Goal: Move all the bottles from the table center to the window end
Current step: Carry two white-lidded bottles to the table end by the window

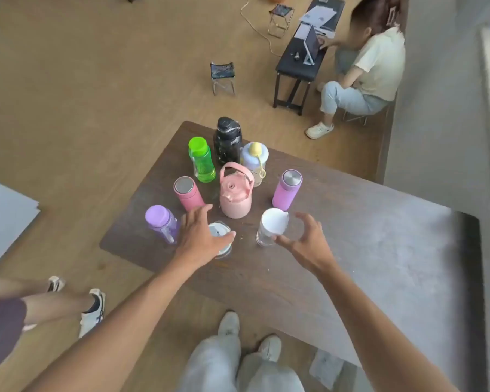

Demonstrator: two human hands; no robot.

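Clear plastic under the left hand [200, 236], the lidded cup [220, 241] stands beside the white-capped bottle [270, 227] that the spread-fingered right hand [303, 241] nears at table [365, 250] centre, so a careless two-handed grab could topple the pink jug [235, 193] just behind.

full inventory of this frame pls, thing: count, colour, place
bottles: 9, mixed colours, clustered on table
table: 1, dark brown, centre
folding stools: 2, dark seats, floor beyond table
bench: 1, black, top right, papers and tablet on it
seated person: 1, cream top, by bench
bystander legs: 1 pair, lower left
left hand: open, over clear bottle
right hand: open, beside white-lidded bottle
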